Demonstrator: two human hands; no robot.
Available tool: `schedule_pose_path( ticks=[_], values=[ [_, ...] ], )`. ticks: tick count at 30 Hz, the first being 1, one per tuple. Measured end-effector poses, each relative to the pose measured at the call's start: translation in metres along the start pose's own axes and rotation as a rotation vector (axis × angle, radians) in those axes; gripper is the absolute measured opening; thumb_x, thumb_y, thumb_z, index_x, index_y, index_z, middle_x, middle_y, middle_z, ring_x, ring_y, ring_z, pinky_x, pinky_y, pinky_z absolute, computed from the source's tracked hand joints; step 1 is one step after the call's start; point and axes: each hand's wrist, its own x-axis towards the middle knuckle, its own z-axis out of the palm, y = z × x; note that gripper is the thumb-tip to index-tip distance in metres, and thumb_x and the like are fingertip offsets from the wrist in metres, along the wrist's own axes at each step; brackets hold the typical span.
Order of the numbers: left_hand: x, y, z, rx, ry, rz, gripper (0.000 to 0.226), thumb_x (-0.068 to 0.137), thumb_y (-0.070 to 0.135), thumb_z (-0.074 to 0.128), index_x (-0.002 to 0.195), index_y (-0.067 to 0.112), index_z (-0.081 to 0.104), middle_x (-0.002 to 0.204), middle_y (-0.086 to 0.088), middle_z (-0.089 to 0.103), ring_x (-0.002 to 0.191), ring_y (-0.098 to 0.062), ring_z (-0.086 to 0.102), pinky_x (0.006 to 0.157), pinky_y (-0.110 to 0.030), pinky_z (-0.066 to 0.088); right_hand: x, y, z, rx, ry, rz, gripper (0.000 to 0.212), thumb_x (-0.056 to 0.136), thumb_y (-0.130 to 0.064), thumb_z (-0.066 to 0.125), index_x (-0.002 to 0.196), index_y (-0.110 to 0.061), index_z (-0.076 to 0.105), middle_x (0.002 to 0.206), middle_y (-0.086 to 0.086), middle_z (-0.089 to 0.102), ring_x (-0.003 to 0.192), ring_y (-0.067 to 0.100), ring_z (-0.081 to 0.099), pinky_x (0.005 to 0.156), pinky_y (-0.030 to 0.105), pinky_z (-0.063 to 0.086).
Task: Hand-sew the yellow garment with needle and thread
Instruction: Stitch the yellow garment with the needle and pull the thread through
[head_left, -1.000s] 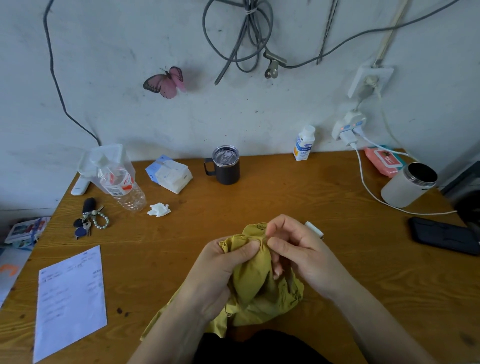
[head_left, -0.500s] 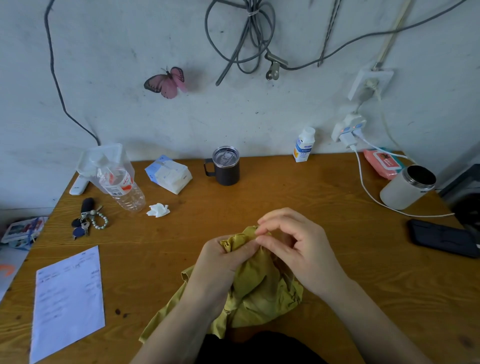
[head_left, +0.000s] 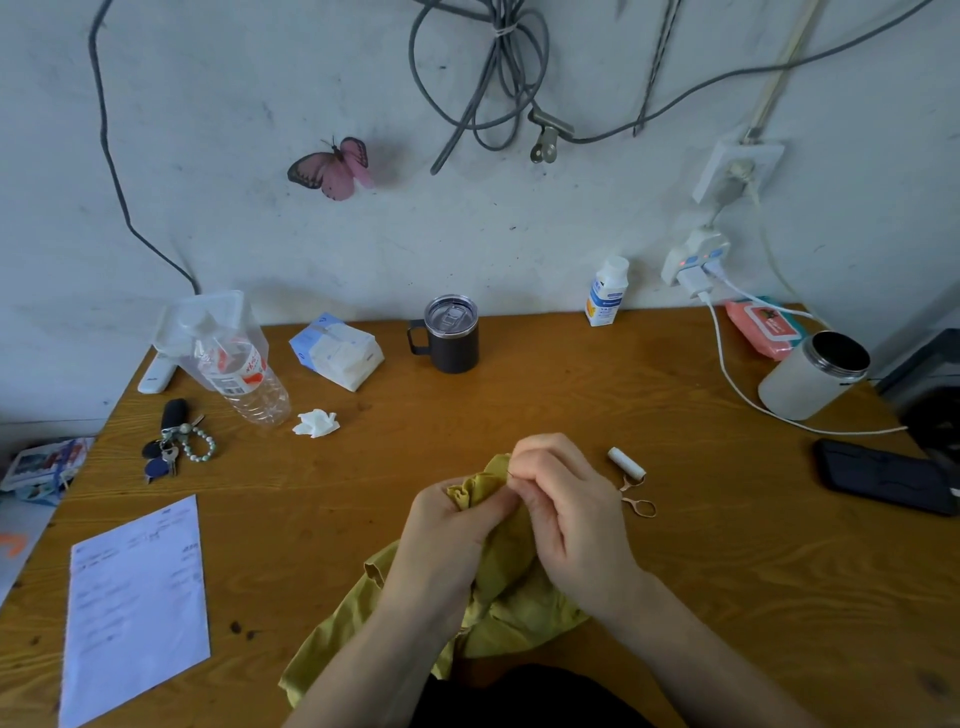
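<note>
The yellow garment (head_left: 511, 597) lies bunched at the near middle of the wooden table (head_left: 519, 405), trailing toward its front edge. My left hand (head_left: 447, 540) grips a gathered fold of the garment near its top. My right hand (head_left: 566, 512) has its fingers curled at that same fold and pinches a thin dark needle (head_left: 510, 473), whose tip shows at the fabric edge. The thread itself is too fine to see. A white thread spool (head_left: 626, 461) lies just right of my right hand, beside small gold scissors (head_left: 636, 499).
At the back stand a dark lidded mug (head_left: 451, 334), a tissue pack (head_left: 336, 351), a plastic bottle (head_left: 239, 371) and a small white bottle (head_left: 605, 293). Keys (head_left: 171, 447) and a paper sheet (head_left: 137, 608) lie left. A white tumbler (head_left: 813, 374), cable and black phone (head_left: 883, 475) lie right.
Both hands rose slightly and shifted with the fold; my right hand moved left, uncovering the thread spool and scissors beside it. The needle tip now shows at the fabric edge.
</note>
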Motion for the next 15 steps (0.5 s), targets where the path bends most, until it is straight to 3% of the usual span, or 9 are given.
schedule_pose_path(
  ticks=[4, 7, 9, 12, 15],
  values=[
    [0.002, -0.003, 0.001, 0.031, 0.041, -0.02, 0.031, 0.09, 0.013, 0.062, 0.073, -0.013, 0.06, 0.069, -0.018, 0.06, 0.065, -0.029, 0.054, 0.058, -0.034, 0.048, 0.001, -0.01, 0.005, 0.038, 0.116, -0.038, 0.019, 0.093, -0.008, 0.045, 0.084, -0.003, 0.061, 0.089, 0.007, 0.061, 0.078, 0.011, 0.056, 0.063, 0.027, 0.051],
    [0.001, -0.01, 0.002, 0.04, 0.051, -0.056, 0.027, 0.089, 0.012, 0.064, 0.066, -0.004, 0.063, 0.066, -0.019, 0.059, 0.062, -0.028, 0.055, 0.054, -0.031, 0.047, 0.017, -0.016, 0.003, 0.157, 0.127, -0.062, 0.018, 0.095, -0.01, 0.043, 0.087, -0.007, 0.058, 0.086, 0.003, 0.061, 0.073, 0.003, 0.054, 0.064, 0.014, 0.046],
    [0.002, -0.011, 0.001, 0.033, 0.092, -0.041, 0.032, 0.09, 0.013, 0.063, 0.059, 0.005, 0.068, 0.063, -0.012, 0.067, 0.058, -0.025, 0.065, 0.053, -0.028, 0.052, 0.026, -0.017, -0.003, 0.434, 0.095, 0.21, 0.016, 0.096, -0.011, 0.042, 0.086, -0.011, 0.054, 0.074, 0.001, 0.062, 0.054, 0.0, 0.046, 0.05, 0.011, 0.038],
    [0.004, -0.006, -0.007, -0.022, 0.14, 0.007, 0.028, 0.091, 0.015, 0.06, 0.07, 0.004, 0.075, 0.077, -0.015, 0.075, 0.073, -0.028, 0.074, 0.065, -0.033, 0.059, 0.03, -0.006, -0.017, 0.879, 0.098, 0.733, 0.014, 0.092, -0.018, 0.044, 0.083, -0.011, 0.051, 0.058, -0.004, 0.051, 0.041, 0.003, 0.035, 0.037, 0.013, 0.028],
    [0.009, 0.001, -0.022, -0.054, 0.202, 0.049, 0.026, 0.092, 0.014, 0.06, 0.074, 0.002, 0.075, 0.083, -0.018, 0.075, 0.079, -0.033, 0.073, 0.073, -0.04, 0.059, 0.03, 0.009, -0.03, 1.063, 0.194, 0.933, 0.022, 0.096, -0.015, 0.039, 0.078, -0.011, 0.05, 0.051, -0.007, 0.041, 0.038, 0.004, 0.029, 0.034, 0.015, 0.023]
  ],
)
